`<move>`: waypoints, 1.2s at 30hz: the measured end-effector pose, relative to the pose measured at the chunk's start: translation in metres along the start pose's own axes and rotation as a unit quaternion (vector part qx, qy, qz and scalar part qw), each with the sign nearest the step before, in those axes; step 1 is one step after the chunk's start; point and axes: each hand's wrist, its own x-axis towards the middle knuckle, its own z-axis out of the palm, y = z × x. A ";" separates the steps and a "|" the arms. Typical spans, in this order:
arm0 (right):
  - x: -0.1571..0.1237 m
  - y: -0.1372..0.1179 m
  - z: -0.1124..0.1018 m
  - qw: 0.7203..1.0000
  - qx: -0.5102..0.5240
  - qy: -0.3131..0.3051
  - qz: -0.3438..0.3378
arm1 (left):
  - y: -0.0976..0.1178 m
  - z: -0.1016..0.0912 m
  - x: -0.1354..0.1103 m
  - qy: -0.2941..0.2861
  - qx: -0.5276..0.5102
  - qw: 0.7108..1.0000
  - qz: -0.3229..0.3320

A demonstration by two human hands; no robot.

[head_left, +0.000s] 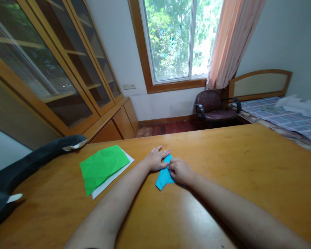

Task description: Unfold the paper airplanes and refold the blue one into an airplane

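Observation:
A folded piece of blue paper lies on the wooden table, its lower left part pointing toward me. My left hand rests on the paper's upper left edge, fingers stretched out and spread. On the paper's right side is my right hand, its fingers curled together and pinching or pressing the paper near the middle. The right hand hides part of the blue paper. To the left of my left hand lies a creased sheet of green paper, on top of a white sheet.
A dark, curved object with white parts lies along the table's left side. Beyond the table stand a glass-fronted cabinet, a brown chair and a bed with a checked cover. A window is at the back.

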 end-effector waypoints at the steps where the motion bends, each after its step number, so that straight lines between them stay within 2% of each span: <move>1: 0.000 0.000 -0.001 1.000 -0.004 -0.002 0.000 | -0.001 0.000 0.002 -0.005 -0.001 1.000 -0.002; 6: 0.000 -0.001 -0.005 1.000 -0.008 -0.010 -0.002 | -0.010 -0.007 0.006 -0.013 -0.005 0.999 -0.034; 9: 0.000 -0.002 -0.007 1.000 -0.003 -0.009 -0.006 | -0.014 -0.011 0.004 0.013 -0.018 0.998 -0.055; 12: 0.001 -0.003 -0.008 1.000 -0.002 -0.006 -0.001 | -0.013 -0.008 0.001 0.036 -0.026 0.998 -0.038; 15: 0.001 -0.005 -0.009 1.000 -0.003 -0.011 0.005 | -0.007 -0.001 0.000 0.017 -0.022 0.999 -0.022; 21: 0.001 -0.006 -0.010 1.000 -0.017 -0.020 0.005 | -0.001 0.006 -0.003 -0.007 -0.026 0.998 -0.062; 29: 0.001 -0.006 -0.009 0.999 -0.025 -0.024 0.009 | -0.005 0.001 -0.004 -0.043 -0.033 0.998 -0.039; 33: 0.001 -0.005 -0.008 0.999 -0.022 -0.026 0.007 | -0.005 0.001 -0.004 -0.034 -0.010 0.999 -0.022; 36: 0.000 -0.005 -0.007 0.999 -0.023 -0.025 0.012 | -0.003 0.002 -0.006 -0.007 0.015 1.000 0.002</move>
